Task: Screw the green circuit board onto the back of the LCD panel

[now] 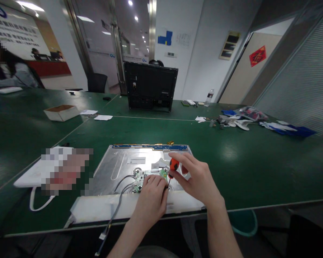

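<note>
A silver display panel (104, 175) lies flat on the green table, with a blue strip board (148, 146) along its far edge. On the panel sits a small green circuit board (138, 183), cables running from its left side toward the table's front edge. My right hand (196, 177) grips a red and black screwdriver (174, 164) between thumb and fingers, its shaft pointing down at the board's right end. My left hand (153, 195) rests over the board beside the screwdriver tip, fingers bent together; whatever they hold, if anything, is hidden.
A black monitor housing (150, 86) stands at the back. An open box (61, 113) and papers (103, 117) lie left, a white item (32, 175) nearer. Bags (250, 113), scraps and a bottle (209, 97) are right. A person (13, 71) sits far left.
</note>
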Action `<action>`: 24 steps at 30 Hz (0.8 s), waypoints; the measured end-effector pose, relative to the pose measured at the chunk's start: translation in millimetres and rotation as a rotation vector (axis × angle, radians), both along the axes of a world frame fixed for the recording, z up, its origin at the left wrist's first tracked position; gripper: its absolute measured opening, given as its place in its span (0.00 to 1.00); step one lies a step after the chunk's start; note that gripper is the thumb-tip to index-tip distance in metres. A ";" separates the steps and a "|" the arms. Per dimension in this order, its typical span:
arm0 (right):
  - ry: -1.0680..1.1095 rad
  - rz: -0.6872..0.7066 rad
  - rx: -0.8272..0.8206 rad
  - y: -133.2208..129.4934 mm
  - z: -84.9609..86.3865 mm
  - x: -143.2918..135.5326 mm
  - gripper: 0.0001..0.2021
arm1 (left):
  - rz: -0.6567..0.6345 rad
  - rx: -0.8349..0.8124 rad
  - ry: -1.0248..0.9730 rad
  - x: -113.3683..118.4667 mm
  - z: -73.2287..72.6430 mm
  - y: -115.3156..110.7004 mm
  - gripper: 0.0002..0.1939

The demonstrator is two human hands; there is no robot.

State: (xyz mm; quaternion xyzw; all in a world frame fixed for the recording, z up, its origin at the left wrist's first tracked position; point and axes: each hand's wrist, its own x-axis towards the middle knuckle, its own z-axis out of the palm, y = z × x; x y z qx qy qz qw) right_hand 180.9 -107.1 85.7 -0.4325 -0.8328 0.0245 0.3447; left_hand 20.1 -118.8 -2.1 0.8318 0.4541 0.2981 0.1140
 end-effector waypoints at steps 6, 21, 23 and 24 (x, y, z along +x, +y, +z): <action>0.009 0.037 -0.054 -2.8 1.7 -4.8 0.23 | -0.006 0.001 0.003 -0.4 -0.3 -0.6 0.06; -0.049 0.058 -0.031 4.8 4.5 -12.0 0.15 | 0.019 0.031 -0.013 0.5 -3.0 1.8 0.10; -0.030 0.061 -0.031 6.6 5.4 -13.6 0.16 | 0.026 0.031 -0.015 0.5 -3.6 1.5 0.11; -0.021 0.067 -0.034 7.5 5.8 -14.5 0.16 | 0.027 0.029 -0.016 0.5 -4.1 1.4 0.11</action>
